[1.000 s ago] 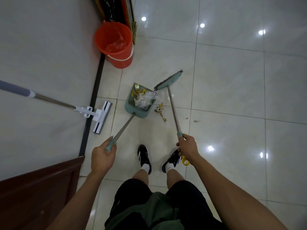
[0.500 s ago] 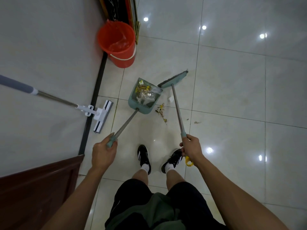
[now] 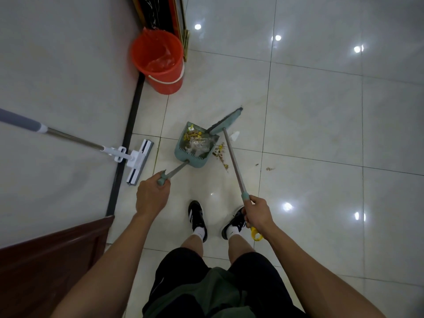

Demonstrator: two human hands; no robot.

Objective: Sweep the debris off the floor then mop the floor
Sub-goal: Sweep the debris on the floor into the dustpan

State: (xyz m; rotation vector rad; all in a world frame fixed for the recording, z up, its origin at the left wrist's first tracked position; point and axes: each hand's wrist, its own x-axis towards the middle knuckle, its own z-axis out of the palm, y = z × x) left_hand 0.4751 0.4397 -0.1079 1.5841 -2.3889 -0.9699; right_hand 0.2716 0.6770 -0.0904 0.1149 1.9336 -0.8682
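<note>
Hands, two: left hand [image 3: 151, 198] clamped round one dustpan [image 3: 195, 145] handle, right hand [image 3: 258, 213] round one broom [image 3: 226, 120].

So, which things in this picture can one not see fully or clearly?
- Mop: the top of its handle is cut off by the left edge of the head view.
- Broom: the grip end is covered by the right hand.
- Dustpan: what the debris in it is, is too small to tell.
- Orange bucket: a crumpled liner hides its bottom.
- Dark framed object behind the bucket: cut off by the top edge.
</note>
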